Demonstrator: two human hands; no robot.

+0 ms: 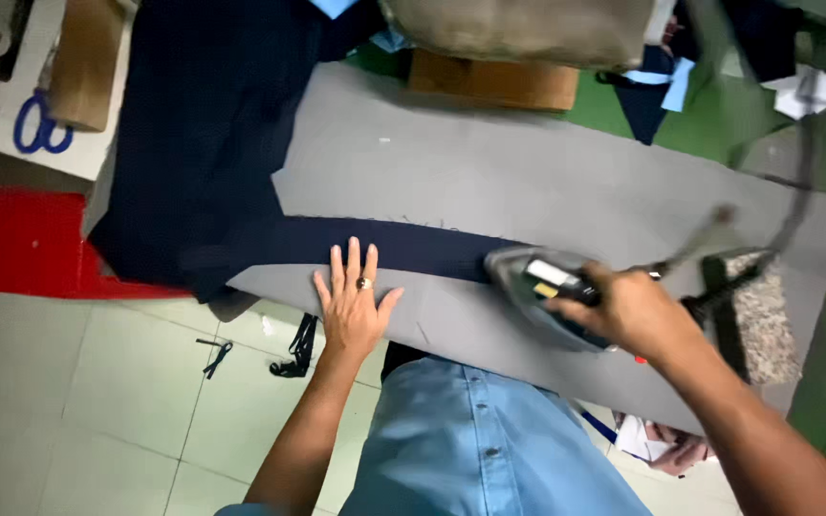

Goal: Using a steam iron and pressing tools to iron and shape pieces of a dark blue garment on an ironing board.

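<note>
A long strip of dark navy fabric (pixel 403 244) lies across a grey padded ironing board (pixel 489 172). My left hand (pixel 354 304) rests flat, fingers spread, on the board with its fingertips on the strip's near edge; a ring shows on one finger. My right hand (pixel 623 306) grips the handle of a grey steam iron (pixel 537 282), whose soleplate sits on the right end of the strip. A hose and cord (pixel 795 191) rise from the iron toward the upper right. More navy cloth (pixel 203 124) is heaped at the board's left end.
A red stool or bin (pixel 35 244) stands on the tiled floor at left. Blue scissors (pixel 40 129) lie on a white table at top left. A cardboard box (pixel 494 81) sits behind the board. Dark scraps (pixel 293 354) lie on the floor.
</note>
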